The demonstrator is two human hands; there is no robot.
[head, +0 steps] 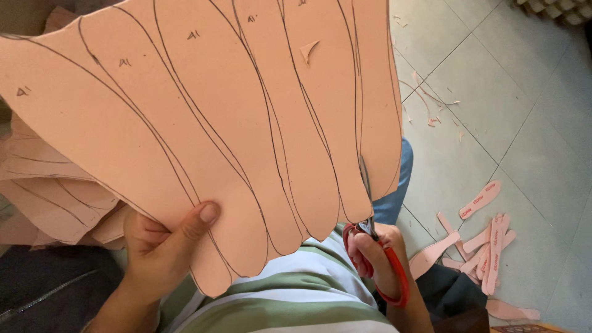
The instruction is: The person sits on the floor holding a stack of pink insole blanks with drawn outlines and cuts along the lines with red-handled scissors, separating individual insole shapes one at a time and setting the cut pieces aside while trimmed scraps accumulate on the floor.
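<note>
A big pink sheet (203, 123), ruled with curved black outlines of long soles and bearing small handwritten marks near their tops, fills the view from 9 to 1 o'clock. The left hand (161, 250), at 7 o'clock, pinches its lower edge, thumb on top. At 5 o'clock the right hand (383, 259) grips red-handled scissors (377, 246), fingers closed through the loops, blades in the sheet's edge. Cut pink pieces (487, 253) lie on the grey tiled floor (530, 123) at 4 o'clock.

The left hand (161, 246) holds up a pink sheet (203, 123) marked with long outlines while the right hand (379, 259) cuts it with red-handled scissors (377, 246).
</note>
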